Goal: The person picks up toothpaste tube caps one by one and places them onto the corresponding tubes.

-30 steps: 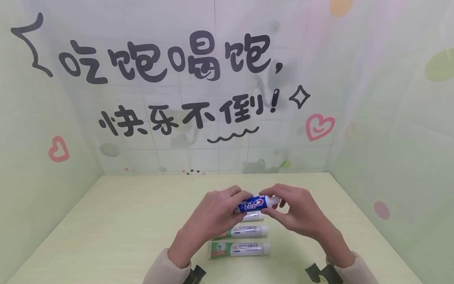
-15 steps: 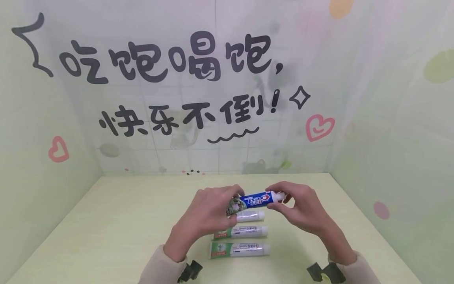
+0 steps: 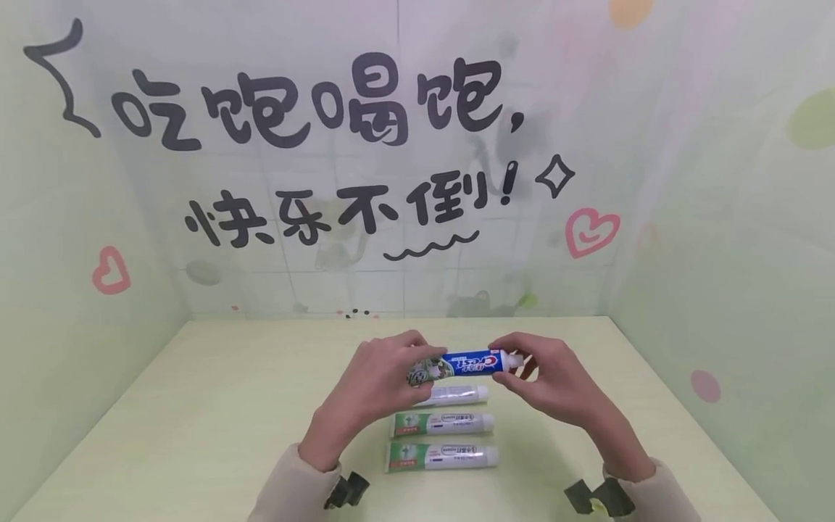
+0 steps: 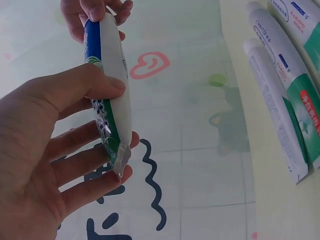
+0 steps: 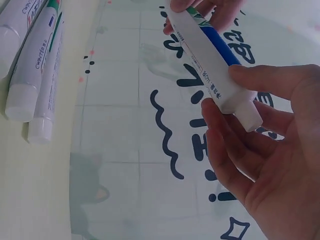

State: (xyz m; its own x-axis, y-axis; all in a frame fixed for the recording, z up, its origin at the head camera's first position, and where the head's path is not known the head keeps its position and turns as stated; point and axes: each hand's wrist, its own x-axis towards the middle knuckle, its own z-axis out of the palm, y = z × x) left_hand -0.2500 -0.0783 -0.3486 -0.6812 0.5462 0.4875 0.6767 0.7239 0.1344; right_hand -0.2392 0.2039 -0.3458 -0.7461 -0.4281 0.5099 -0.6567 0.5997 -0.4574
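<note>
A blue, green and white Crest toothpaste tube [image 3: 475,362] is held up above the table between both hands. My left hand [image 3: 385,375] grips its flat crimped end, thumb on the white back and fingers on the printed face, as the left wrist view shows. The right hand [image 3: 553,377] pinches the tube by the shoulder near its white cap [image 5: 248,117], with thumb and fingers on opposite sides. Below lie three white and green toothpaste tubes in a row: the nearest tube [image 3: 441,457], the middle tube [image 3: 443,423] and the farthest tube [image 3: 459,395], partly hidden by the left hand.
The pale wooden table [image 3: 196,435] is enclosed by a printed back curtain [image 3: 313,290] and light green side walls. All three lying tubes have their caps pointing right. Dark camera mounts [image 3: 346,491] sit at both wrists.
The left hand has slid left toward the tube's crimped end, uncovering more of the printed face. My right hand has shifted slightly right, still pinching the cap end.
</note>
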